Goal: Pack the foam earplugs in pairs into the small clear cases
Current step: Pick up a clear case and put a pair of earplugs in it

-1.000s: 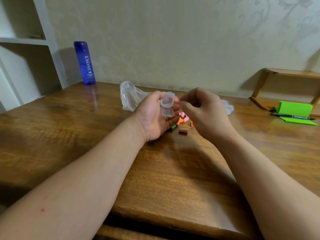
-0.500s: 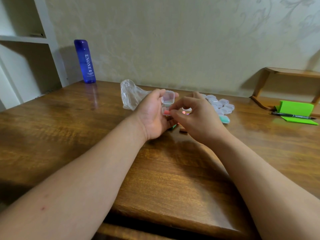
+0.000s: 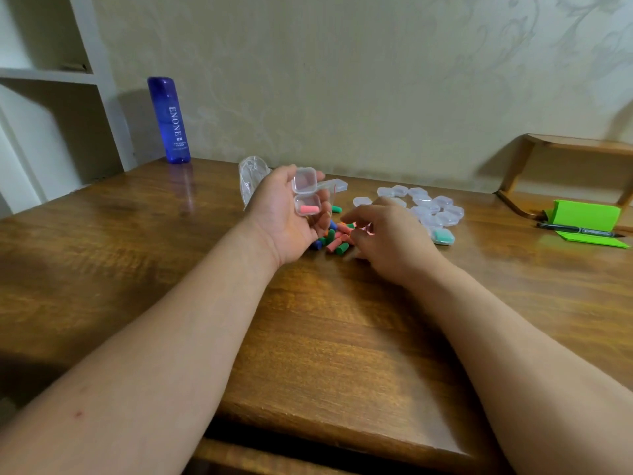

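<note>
Wooden table (image 3: pixel 137 269), patterned wall (image 3: pixel 342 80). Left hand (image 3: pixel 284 217) grips open case (image 3: pixel 306 192); pink earplug (image 3: pixel 309 209) inside lies left-right. Right hand (image 3: pixel 390 241) curled over earplug pile (image 3: pixel 337 240), grip unclear.

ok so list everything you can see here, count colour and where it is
open case: one, clear, in the left hand
pink earplug: one, pink, inside the open case
loose earplugs: pile, pink green blue, table between the hands
shut cases: cluster, uncountable, clear, beyond the right hand
filled case: one, green inside, cluster's near edge
lone case: one, clear, just beyond left hand
plastic bag: one, clear, behind left hand
bottle: one, blue, back left by wall
paper: folded, green, far right
pen: one, black, by the paper
table: one, brown wood, below the hands
shelf: one, white, far left
rack: one, wooden, back right
left hand: one, holding the open case
right hand: one, over the loose earplugs, grip unclear
</note>
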The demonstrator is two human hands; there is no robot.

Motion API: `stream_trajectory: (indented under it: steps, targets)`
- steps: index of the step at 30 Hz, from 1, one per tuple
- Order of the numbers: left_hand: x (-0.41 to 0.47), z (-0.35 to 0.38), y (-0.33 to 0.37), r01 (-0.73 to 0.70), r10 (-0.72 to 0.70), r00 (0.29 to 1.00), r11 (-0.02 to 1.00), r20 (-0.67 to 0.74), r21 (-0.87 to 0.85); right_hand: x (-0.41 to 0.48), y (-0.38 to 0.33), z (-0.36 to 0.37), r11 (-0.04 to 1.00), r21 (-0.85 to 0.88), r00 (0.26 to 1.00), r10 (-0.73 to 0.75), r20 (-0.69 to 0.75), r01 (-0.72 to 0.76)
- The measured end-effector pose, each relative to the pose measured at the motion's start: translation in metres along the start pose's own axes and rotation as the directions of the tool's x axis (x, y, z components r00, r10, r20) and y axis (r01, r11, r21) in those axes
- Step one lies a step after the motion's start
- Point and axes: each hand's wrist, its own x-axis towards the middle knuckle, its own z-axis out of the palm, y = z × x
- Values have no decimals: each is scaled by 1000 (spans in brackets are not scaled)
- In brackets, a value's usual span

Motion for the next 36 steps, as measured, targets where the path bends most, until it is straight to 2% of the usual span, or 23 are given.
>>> stream_trajectory:
  steps: [5,10,13,17,25,30,33,36]
  targets:
    - [1,1,-2,-3,3,1000,999,9,33,0,-5,1,987,-142,997,-65,51,71]
    - [0,2,-3,-3,2,1000,999,10,54,-1,-7,-2,993,-107,998,-39,52,44]
    - [-1,4,-5,8,-9,1000,998,14,68,-2,-4,-5,1000,7,1000,26,-13,-25]
    - [-4,9,-8,13,-16,999,995,28,103,-5,0,-14,956,258,983,164,-77,-140]
    - [-8,17,-15,40,-46,999,983,29,179,-8,-2,-26,863,499,957,202,-210,-72]
    - [-9,16,-17,53,-72,993,978,88,201,-11,-14,-27,883,469,945,146,-293,9]
    - [-7,16,-19,60,-89,985,979,145,194,-12,-21,-21,886,461,957,87,-276,52]
    - [-4,17,-21,64,-97,978,982,183,178,-10,-23,-12,924,377,967,41,-250,58]
